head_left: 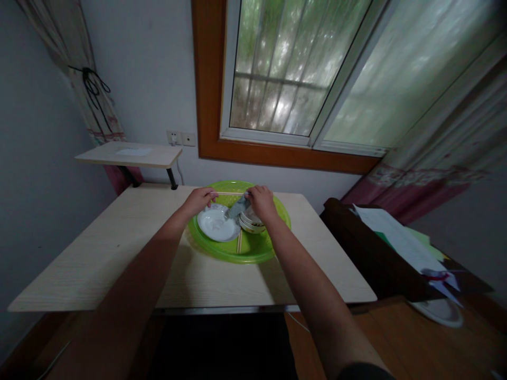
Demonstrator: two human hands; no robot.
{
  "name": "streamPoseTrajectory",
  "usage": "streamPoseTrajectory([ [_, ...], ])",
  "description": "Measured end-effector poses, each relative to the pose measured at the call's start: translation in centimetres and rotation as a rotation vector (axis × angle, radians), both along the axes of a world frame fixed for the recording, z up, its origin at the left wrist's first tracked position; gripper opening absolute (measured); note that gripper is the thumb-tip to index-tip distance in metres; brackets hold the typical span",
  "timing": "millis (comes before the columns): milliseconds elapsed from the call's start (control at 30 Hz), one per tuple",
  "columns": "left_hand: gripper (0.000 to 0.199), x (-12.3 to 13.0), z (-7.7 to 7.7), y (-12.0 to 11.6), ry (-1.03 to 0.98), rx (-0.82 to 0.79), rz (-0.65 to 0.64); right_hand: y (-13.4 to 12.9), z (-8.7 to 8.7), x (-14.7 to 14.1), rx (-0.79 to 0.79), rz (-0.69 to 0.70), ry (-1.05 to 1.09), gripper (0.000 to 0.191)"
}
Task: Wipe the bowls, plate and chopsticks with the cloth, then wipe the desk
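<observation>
A round green basin (253, 252) stands on the table, holding a white plate (218, 226) at its left and a small stack of bowls (252, 227) at its right. Over its far side, my left hand (200, 200) is closed on one end of light-coloured chopsticks (230, 193). The chopsticks run level toward my right hand (260, 202), which pinches a grey-blue cloth (238, 206). That cloth hangs down between plate and bowls. Whether my right fingers also grip the chopsticks is hidden. More chopsticks (239, 244) lie in the basin between plate and bowls.
The pale wooden table (130, 248) carries a raised shelf (130, 154) with a white sheet on it at the back left. A wall and window (285, 68) rise behind. To the right stands a dark brown piece of furniture (364, 253) with papers (390, 232) on top.
</observation>
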State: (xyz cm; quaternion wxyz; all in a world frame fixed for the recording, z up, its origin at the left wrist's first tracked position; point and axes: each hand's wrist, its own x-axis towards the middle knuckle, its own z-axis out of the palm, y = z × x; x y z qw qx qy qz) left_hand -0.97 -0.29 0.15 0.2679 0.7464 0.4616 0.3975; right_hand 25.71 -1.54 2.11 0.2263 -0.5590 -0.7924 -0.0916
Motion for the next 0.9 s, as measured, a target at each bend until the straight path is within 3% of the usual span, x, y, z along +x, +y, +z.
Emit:
streamPoseTrajectory([
  [233,0.033,0.5,0.2,-0.2,0.094,-0.047,-0.128,-1.2,-0.2,-2.8,0.017,0.208,-0.091,0.022],
  [333,0.033,0.3,0.2,-0.2,0.055,-0.051,-0.076,-1.1,0.1,-2.3,0.020,0.162,-0.055,0.022],
  [567,0.030,-0.1,0.2,0.0,-0.078,-0.079,0.075,0.3,-0.1,1.3,-0.014,-0.126,0.077,0.023],
  [767,0.029,-0.2,0.2,-0.1,-0.094,-0.082,0.090,0.7,-0.2,1.3,-0.001,-0.063,0.064,0.024],
  [900,0.031,-0.2,0.2,-0.2,-0.063,-0.077,0.049,0.4,0.0,0.6,-0.011,0.056,0.041,0.023],
])
